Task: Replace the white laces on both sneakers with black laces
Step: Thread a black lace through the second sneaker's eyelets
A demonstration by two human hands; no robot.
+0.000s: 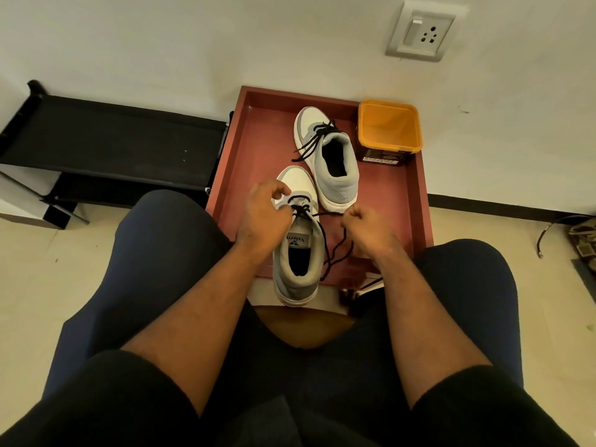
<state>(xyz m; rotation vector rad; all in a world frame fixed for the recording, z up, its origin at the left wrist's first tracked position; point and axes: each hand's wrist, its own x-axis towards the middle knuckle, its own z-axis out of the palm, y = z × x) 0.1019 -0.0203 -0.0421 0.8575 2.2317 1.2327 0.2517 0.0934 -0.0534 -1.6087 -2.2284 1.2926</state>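
Just one camera here, strapped to the person's head, so there's no second view to overlap with. It looks steeply down and a bit forward over the lap. Thighs and forearms fill the bottom half, close up. The red tray (pixel 416 201) sits mid-frame just past the knees, the wall with its socket (pixel 422 31) runs along the top. Wide lens, edges bend noticeably.

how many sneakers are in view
2. The near sneaker lies at the front edge of the red tray, between both hands. The far sneaker sits further back beside the orange tub. None appear hidden.
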